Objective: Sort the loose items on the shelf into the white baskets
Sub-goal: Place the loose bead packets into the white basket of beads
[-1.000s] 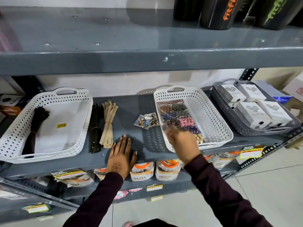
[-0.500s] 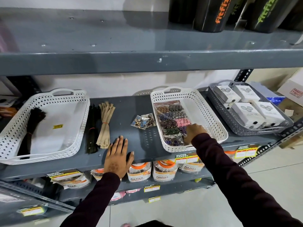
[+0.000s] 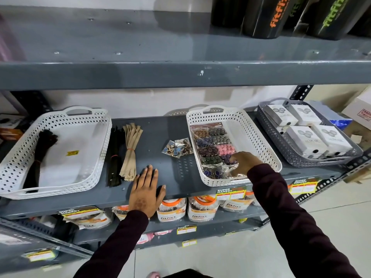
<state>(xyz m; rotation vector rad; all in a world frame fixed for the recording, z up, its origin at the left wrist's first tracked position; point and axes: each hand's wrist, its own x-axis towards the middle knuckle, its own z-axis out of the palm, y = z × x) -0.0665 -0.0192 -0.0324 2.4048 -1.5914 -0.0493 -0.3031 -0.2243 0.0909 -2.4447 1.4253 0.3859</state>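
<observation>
Two white baskets stand on the grey shelf (image 3: 160,131). The left basket (image 3: 104,137) holds a dark zip bundle (image 3: 40,151). The right basket (image 3: 259,141) holds several packets of coloured buttons (image 3: 212,143). My right hand (image 3: 244,163) is inside it near the front, fingers curled down on a clear button packet (image 3: 215,172) that lies in the basket. Between the baskets lie a black zip bundle (image 3: 114,157), a tan zip bundle (image 3: 130,151) and a loose button packet (image 3: 177,147). My left hand (image 3: 146,189) rests flat on the shelf's front edge, holding nothing.
A grey basket (image 3: 281,145) with white boxes (image 3: 305,139) stands at the right end. The upper shelf's edge (image 3: 180,73) hangs close overhead, with black bottles (image 3: 269,15) on it. Jars (image 3: 200,209) fill the shelf below.
My right hand has carried a clear button packet down into the front of the right basket and stays on it. My left hand has kept its place on the shelf.
</observation>
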